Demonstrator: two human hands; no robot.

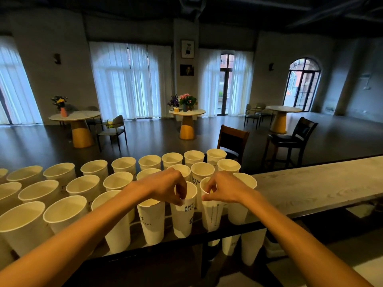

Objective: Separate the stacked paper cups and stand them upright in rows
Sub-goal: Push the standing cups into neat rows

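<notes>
Several white paper cups stand upright in rows on a dark table (157, 246). My left hand (169, 186) pinches the rim of a cup printed with black letters (183, 216) in the front row. My right hand (222, 188) pinches the rim of the neighbouring cup (212, 216) just to the right. Both cups stand near the table's front edge. Another printed cup (151, 222) stands left of them, and one cup (240, 204) stands behind my right wrist.
A long grey wooden counter (310, 189) runs off to the right of the cups. More cups (251, 245) show below the table edge at the right. Dark chairs (233, 143) stand beyond the table, with round tables and flower vases farther back.
</notes>
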